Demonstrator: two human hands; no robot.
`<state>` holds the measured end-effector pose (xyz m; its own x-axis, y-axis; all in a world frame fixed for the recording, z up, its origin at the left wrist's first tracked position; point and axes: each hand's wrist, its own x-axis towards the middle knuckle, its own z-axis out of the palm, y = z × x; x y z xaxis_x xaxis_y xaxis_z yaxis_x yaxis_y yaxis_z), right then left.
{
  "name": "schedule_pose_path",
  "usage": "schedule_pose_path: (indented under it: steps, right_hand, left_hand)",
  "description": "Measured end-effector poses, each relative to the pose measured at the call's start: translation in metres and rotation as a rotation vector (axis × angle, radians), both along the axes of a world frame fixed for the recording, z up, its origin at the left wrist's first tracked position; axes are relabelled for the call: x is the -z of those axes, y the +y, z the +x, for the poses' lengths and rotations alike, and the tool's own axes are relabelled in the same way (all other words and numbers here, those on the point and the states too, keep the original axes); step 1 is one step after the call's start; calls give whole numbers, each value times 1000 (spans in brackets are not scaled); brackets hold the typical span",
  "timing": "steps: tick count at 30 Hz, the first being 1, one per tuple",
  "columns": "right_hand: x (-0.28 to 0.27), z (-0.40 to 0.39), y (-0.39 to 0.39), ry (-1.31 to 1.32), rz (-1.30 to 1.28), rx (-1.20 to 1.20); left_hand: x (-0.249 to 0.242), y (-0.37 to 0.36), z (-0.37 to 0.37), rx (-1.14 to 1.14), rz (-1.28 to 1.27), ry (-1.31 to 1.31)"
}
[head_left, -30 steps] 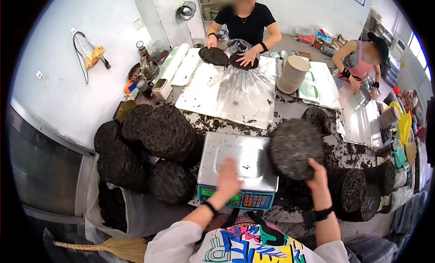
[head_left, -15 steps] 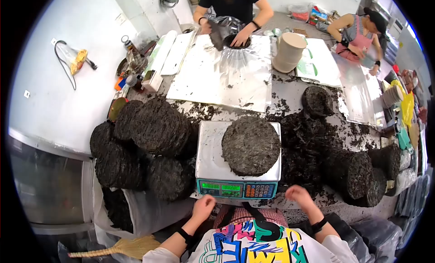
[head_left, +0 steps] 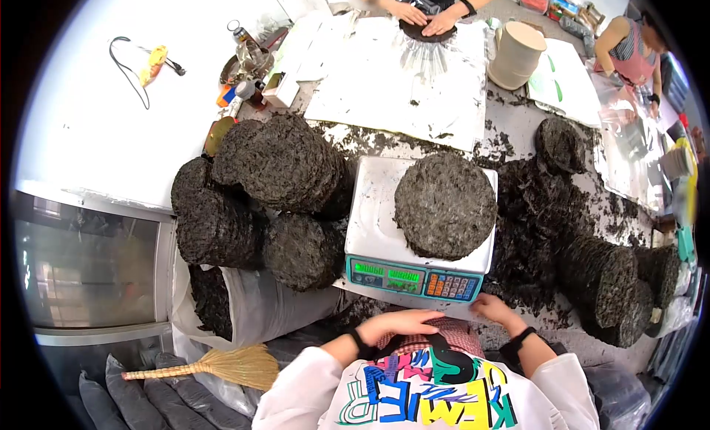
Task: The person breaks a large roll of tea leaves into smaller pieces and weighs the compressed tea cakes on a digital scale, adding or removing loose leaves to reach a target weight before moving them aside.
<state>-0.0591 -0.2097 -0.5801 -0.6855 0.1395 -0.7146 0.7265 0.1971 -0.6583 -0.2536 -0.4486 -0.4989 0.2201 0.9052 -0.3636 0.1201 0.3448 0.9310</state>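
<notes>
On the steel plate of a digital weighing scale [head_left: 370, 208] lies a round, dark cake of what looks like dried seaweed [head_left: 446, 206]. My left hand [head_left: 407, 323] is held palm-down just in front of the scale, fingers stretched out and holding nothing. Close to the scale's front right corner, my right hand [head_left: 494, 310] has its fingers loosely bent, with nothing visible in them. Green digits glow on the scale's display [head_left: 386, 273].
Stacked dark cakes [head_left: 274, 163] stand left of the scale; loose dark flakes [head_left: 536, 237] and more stacks [head_left: 599, 282] lie right. Across the table, a person presses a dark cake [head_left: 427, 32] into a clear bag. Another person works far right. A straw broom [head_left: 237, 365] lies lower left.
The view has shifted, so the table sits higher and further right. My left hand has moved right, in front of the scale; my right hand is nearer its corner. The person opposite now has both hands on the bagged cake.
</notes>
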Motion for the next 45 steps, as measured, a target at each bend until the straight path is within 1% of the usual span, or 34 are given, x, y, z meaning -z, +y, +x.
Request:
schedule_pose_path:
  steps: [1,2,4,6,8,9,10,11,12,13,14,15,16,18,20,22,24,26,27,28,29,31,32,33,34,35,36,37,38,40,42,43,44,45]
  right_hand:
    - [-30,3,16,79,128,-46]
    - [-44,4,32,-54,90,-111]
    - [-84,-2,47,-63,-250,107]
    - [-118,-26,50,240,-341,427]
    - [-139,-58,44,395,-224,747]
    - [-141,-72,41,409,-310,846]
    - [-140,-87,39,425,-401,941]
    - [-128,-98,37,411,-430,924]
    - [-136,-113,29,415,-330,970]
    - [-131,-121,24,545,-242,1016]
    - [-124,-128,24,676,-155,1051]
    - [-130,-133,29,724,-232,1174]
    - [-143,-134,36,752,-259,1143]
    - [-160,-141,55,683,-397,1154]
    - [-168,-172,73,771,-524,1163]
    - [-171,-225,89,766,-618,1165]
    - [-158,-290,100,747,-709,1089]
    - [-160,-359,95,648,-789,1042]
    - [-154,-391,92,643,-818,1035]
    - [-138,-419,91,643,-752,952]
    - [-143,-436,84,488,-561,970]
    - [-134,-457,71,223,-187,950]
    - [-141,-454,52,304,-128,765]
    - [-144,-439,30,474,-110,489]
    - [-115,-413,10,833,440,128]
    - [-157,-377,-19,750,380,-76]
    - [-183,-347,-40,705,516,-388]
    - [-176,-315,-52,758,600,-664]
    - [-179,-281,-62,856,723,-813]
    - [-161,-223,-56,726,751,-820]
    - [-170,-187,-27,557,751,-541]
    - [-196,-168,-10,373,643,-270]
    - [-176,-125,14,476,747,79]
    - [-189,-92,37,581,958,255]
  left_hand:
    - [-33,-6,-25,-57,-49,-217]
    - [-67,-14,-50,-108,-101,-437]
    - [-105,-22,-103,-519,-19,-471]
    - [-117,-3,-147,-1099,109,-213]
    - [-83,32,-168,-1176,177,-60]
    - [-62,55,-178,-1216,218,21]
    - [-39,81,-168,-1100,152,452]
    - [-80,101,-138,-1035,178,484]
    - [-75,119,-121,-1002,241,592]
    - [-60,133,-106,-937,229,583]
    - [-64,139,-94,-944,249,620]
    - [-57,141,-94,-938,300,546]
    - [-63,134,-98,-883,305,463]
    - [-57,115,-121,-904,279,84]
    - [-110,75,-162,-979,492,478]
    - [-142,31,-217,-1181,569,809]
    - [-169,-11,-258,-1475,505,1185]
    - [-177,-50,-287,-1697,319,1439]
    - [-171,-60,-296,-1804,225,1339]
    - [-158,-70,-307,-1903,135,1229]
    - [-149,-78,-315,-1991,44,1109]
    - [-141,-90,-329,-1883,-85,623]
    - [-139,-93,-339,-1796,-136,393]
    - [-132,-95,-346,-1773,-34,404]
    - [-121,-105,-359,-1706,-55,488]
    - [-113,-113,-367,-1653,10,436]
    - [-114,-116,-376,-1597,89,389]
    - [-132,-112,-373,-1564,44,420]
    - [-142,-104,-369,-1605,-49,460]
    - [-141,-97,-362,-1575,-131,772]
    - [-140,-96,-352,-1597,-49,1042]
    - [-140,-96,-346,-1598,-3,1175]
    - [-144,-99,-344,-1627,-9,1146]
    - [-130,-113,-353,-1758,76,830]
